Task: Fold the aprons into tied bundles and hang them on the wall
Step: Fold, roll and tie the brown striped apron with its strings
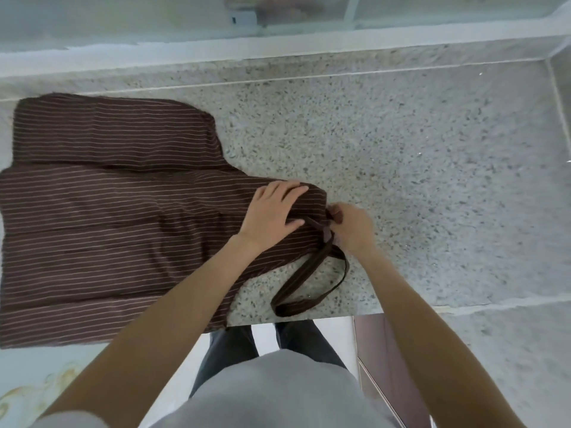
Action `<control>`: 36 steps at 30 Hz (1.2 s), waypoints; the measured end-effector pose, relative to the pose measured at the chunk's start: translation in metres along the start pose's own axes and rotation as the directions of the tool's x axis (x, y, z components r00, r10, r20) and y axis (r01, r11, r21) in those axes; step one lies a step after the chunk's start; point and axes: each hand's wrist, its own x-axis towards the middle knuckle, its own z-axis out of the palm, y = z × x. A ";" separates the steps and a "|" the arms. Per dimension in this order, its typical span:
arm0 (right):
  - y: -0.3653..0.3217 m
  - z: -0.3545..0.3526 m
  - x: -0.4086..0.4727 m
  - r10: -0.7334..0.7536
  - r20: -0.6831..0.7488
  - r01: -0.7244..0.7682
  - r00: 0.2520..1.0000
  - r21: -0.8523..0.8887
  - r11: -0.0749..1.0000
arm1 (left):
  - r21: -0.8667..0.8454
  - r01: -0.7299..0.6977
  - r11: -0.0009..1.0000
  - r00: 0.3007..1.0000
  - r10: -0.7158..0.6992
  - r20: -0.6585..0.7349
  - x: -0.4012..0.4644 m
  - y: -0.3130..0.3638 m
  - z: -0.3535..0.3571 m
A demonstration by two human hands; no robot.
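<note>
The apron [102,223] lies flat on the speckled counter [417,168], partly folded, its long axis running left to right with the narrow bib end pointing right. The left hand [272,211] presses spread fingers onto that bib end, apparently to anchor the fold. Just right of the bib, the right hand [350,228] pinches the neck strap [309,282], whose loop trails from the bib toward the counter's near edge.

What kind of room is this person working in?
Probably a kitchen or utility room, though I can't be sure: a speckled stone counter runs along a pale wall ledge, and a brown striped apron lies spread on it.
</note>
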 end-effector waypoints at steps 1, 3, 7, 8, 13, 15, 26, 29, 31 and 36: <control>0.002 -0.005 0.004 0.020 -0.053 -0.018 0.998 0.041 0.999 | 0.021 0.013 1.000 0.999 -0.014 0.052 0.003 0.001 0.004; 0.004 -0.024 0.018 0.019 -0.178 -0.010 0.984 0.054 0.998 | 0.044 0.016 0.999 0.991 -0.022 0.133 0.004 0.001 0.011; -0.007 -0.066 0.056 -0.118 -0.399 0.108 0.909 -0.048 0.993 | -0.142 -0.028 0.990 0.990 0.046 0.130 -0.006 0.005 0.012; -0.010 -0.073 0.064 -0.154 -0.414 0.138 0.897 -0.068 0.988 | -0.242 0.004 0.970 0.981 0.043 0.188 -0.010 0.006 0.010; -0.022 -0.074 0.075 -0.137 -0.178 0.060 0.974 -0.385 0.921 | -0.467 0.097 0.879 0.987 -0.024 0.161 -0.018 -0.007 -0.010; -0.030 -0.064 0.064 -0.200 -0.225 0.104 0.954 -0.377 0.921 | -0.388 0.109 0.915 0.984 -0.156 -0.090 -0.012 -0.027 -0.024; -0.015 0.044 0.019 -0.453 0.145 0.471 0.880 -0.399 0.787 | 0.058 0.107 0.993 0.956 -0.118 0.267 0.058 -0.159 -0.044; -0.007 0.045 0.018 -0.435 0.158 0.461 0.886 -0.390 0.797 | 0.002 0.242 0.970 0.964 -0.240 0.116 0.072 -0.167 -0.037; -0.003 0.047 0.013 -0.427 0.143 0.446 0.893 -0.413 0.794 | -0.055 0.334 0.941 0.942 -0.334 -0.002 0.080 -0.167 -0.030; -0.009 0.041 0.011 -0.396 0.052 0.377 0.917 -0.443 0.813 | -0.166 0.450 0.877 0.893 -0.445 0.070 0.080 -0.151 -0.022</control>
